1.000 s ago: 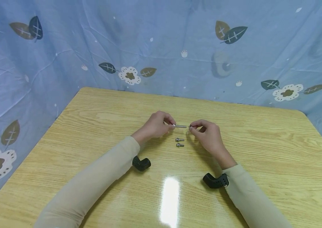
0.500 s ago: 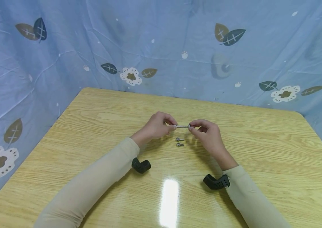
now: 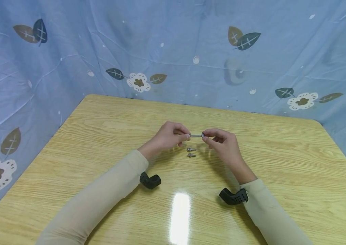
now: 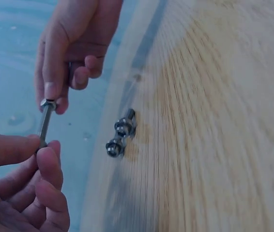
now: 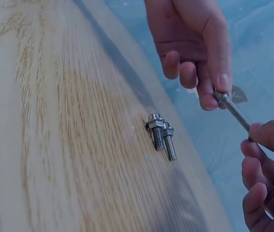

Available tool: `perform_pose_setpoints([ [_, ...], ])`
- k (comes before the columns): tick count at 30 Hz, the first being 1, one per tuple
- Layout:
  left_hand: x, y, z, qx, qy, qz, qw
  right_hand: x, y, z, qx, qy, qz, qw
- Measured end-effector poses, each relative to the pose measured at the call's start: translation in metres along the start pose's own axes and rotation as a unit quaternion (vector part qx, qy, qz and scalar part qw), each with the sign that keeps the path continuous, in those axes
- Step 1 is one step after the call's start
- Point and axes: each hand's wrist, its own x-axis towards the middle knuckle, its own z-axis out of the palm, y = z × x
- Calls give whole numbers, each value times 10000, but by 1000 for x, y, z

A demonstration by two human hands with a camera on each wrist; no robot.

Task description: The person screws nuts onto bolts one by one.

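My left hand [image 3: 169,135] pinches a long silver bolt [image 3: 195,136] by its head end, and the threaded shank points right. Between thumb and forefinger, my right hand [image 3: 224,144] holds a hex nut [image 4: 48,104] at the bolt's other end. Nut and shank tip meet there; how far the nut sits on the thread cannot be told. In the right wrist view the bolt head [image 5: 219,94] shows under the left fingertips, while the right fingers hide the nut. Below the hands lie two shorter bolts, an upper one [image 3: 191,149] and a lower one [image 3: 191,155], each carrying a nut.
The wood-grain table [image 3: 114,122] reaches back to a blue patterned cloth [image 3: 185,41] behind and at the left. A black wrist device sits by each sleeve, the left one [image 3: 150,181] and the right one [image 3: 233,196]. Light glares off the table's front.
A gap between the bolt's tip and the nut in my right hand has closed, as the left hand moved slightly right. Since half a second ago the hands look nearly still.
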Motion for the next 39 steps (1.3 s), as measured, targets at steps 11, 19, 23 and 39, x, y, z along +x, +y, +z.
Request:
perform_pose_setpoints([
  [11, 1, -2, 6, -523, 99, -55, 9986, -1, 0, -3, 176, 85, 103, 9998],
  [19, 2, -4, 4, -927, -64, -232, 9954, -1, 1, -3, 201, 202, -38, 9996],
  [23, 3, -5, 3, -1140, -119, -254, 9931, -1, 2, -4, 273, 190, 29, 9994],
  [39, -2, 0, 5, -552, 153, 222, 9981, -1, 4, -2, 558, -165, 384, 9976],
])
